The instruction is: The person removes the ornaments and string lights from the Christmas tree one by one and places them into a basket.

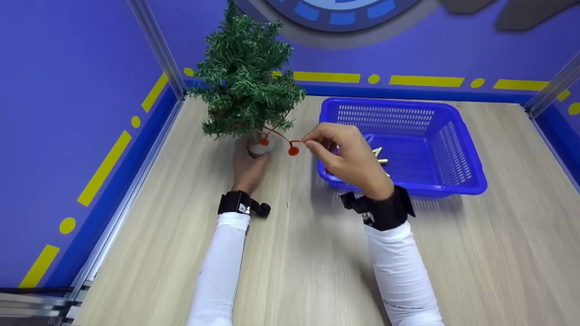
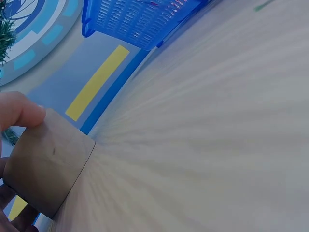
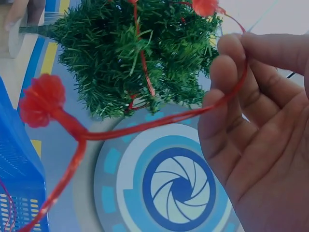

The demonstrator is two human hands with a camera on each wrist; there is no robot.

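A small artificial Christmas tree (image 1: 247,72) stands upright at the back left. My left hand (image 1: 250,167) holds its round base (image 2: 50,162), thumb and fingers around the side in the left wrist view. My right hand (image 1: 351,156) pinches a red garland (image 3: 145,126) between thumb and fingertips. It carries red flower-like balls (image 1: 293,150) and stretches from the tree's lower right branches to the hand. More of the red string hangs among the branches in the right wrist view, where part of it runs past the hand toward the lower left.
A blue plastic basket (image 1: 435,188) stands right of the tree, partly behind my right hand. Inside lie a gold star-like piece (image 1: 377,151) and other small items, partly hidden. Blue panels (image 1: 335,59) with metal posts border the wooden table (image 1: 312,262).
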